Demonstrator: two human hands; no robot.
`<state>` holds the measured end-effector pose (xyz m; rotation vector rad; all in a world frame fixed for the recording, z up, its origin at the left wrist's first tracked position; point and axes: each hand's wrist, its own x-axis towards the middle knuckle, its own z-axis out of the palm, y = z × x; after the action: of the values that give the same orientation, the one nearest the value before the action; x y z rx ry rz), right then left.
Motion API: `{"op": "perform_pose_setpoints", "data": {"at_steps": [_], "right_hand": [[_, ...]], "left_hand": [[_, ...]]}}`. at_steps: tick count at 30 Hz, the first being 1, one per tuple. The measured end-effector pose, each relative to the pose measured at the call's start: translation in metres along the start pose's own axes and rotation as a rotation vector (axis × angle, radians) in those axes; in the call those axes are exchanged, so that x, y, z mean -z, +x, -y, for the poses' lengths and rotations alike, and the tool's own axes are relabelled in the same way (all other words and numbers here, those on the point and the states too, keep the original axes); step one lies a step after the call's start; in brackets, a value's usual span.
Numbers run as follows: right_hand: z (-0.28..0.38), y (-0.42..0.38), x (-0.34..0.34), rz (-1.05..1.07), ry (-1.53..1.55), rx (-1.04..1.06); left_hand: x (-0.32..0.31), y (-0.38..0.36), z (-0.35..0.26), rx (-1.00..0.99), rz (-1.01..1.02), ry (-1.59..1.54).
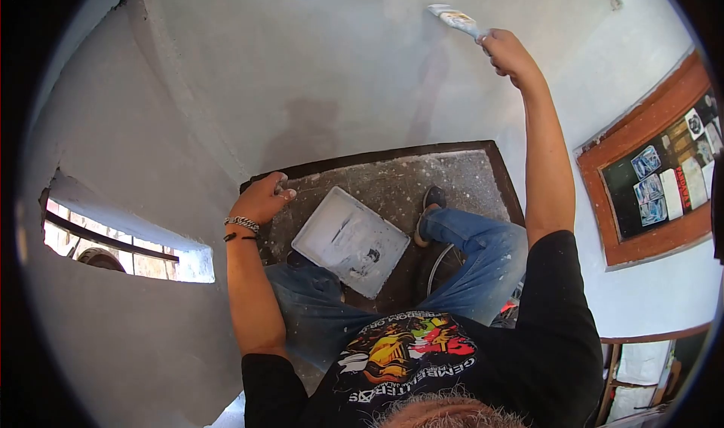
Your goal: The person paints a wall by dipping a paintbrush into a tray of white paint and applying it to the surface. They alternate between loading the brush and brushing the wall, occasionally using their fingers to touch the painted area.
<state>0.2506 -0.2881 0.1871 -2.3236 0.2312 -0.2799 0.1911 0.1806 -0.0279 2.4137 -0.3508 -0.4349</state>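
My right hand (507, 55) is stretched out high to the right, closed around the handle of a paintbrush (458, 21). White paint coats the brush's bristles, which overlap the pale grey wall (347, 58). Lower on the left, my left hand (264, 197) is curled into a loose fist, with pale smears on the fingertips and a chain bracelet at the wrist. It overlaps the dark rim of a paint-speckled surface (452, 173). Between my knees sits a white tray (315, 236) with wet-looking white paint inside and a dark patch near its lower side.
A wall opening (121, 239) lets in daylight at the left. On the right is a wood-framed panel (656, 175) with stickers. Part of a wheel (439, 271) shows beside the tray, and shelves (641, 364) stand at the lower right.
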Motion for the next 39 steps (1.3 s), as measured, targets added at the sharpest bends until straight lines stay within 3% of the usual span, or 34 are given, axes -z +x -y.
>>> {"op": "perform_pose_setpoints", "data": {"at_steps": [4, 6, 9, 12, 17, 19, 22, 25, 28, 31, 39], "right_hand": [[-0.018, -0.013, -0.041, 0.077, -0.082, -0.045], [-0.039, -0.005, -0.075, 0.265, -0.085, -0.180], [-0.046, 0.011, -0.109, 0.329, -0.097, -0.208], [-0.009, 0.038, -0.091, 0.174, -0.061, -0.103], [0.070, 0.008, -0.020, 0.065, 0.011, 0.085], [0.076, -0.005, -0.006, 0.010, -0.017, 0.172], [0.078, -0.030, -0.016, -0.240, -0.105, 0.340], [0.052, -0.020, -0.029, -0.437, -0.321, 0.651], [0.047, -0.011, -0.019, -0.212, -0.675, 0.699], [0.058, 0.008, -0.022, -0.149, -1.014, 0.667], [0.147, 0.027, 0.014, -0.370, -1.189, 0.628]], "left_hand": [[0.002, 0.000, 0.008, 0.023, -0.012, 0.004], [-0.002, 0.004, 0.017, 0.028, 0.002, -0.023], [0.000, 0.002, 0.012, -0.002, 0.011, -0.016], [0.002, 0.000, 0.005, 0.045, 0.042, -0.010], [-0.004, 0.005, 0.021, -0.014, -0.014, -0.014], [-0.004, 0.001, 0.019, 0.000, -0.013, -0.008], [0.003, -0.006, 0.012, 0.035, 0.004, 0.015], [0.003, -0.008, 0.018, 0.035, 0.002, 0.025], [0.003, -0.008, 0.025, 0.046, 0.010, 0.008], [0.005, -0.006, 0.023, 0.047, 0.010, -0.013], [-0.002, 0.012, 0.009, -0.002, 0.007, -0.023]]}}
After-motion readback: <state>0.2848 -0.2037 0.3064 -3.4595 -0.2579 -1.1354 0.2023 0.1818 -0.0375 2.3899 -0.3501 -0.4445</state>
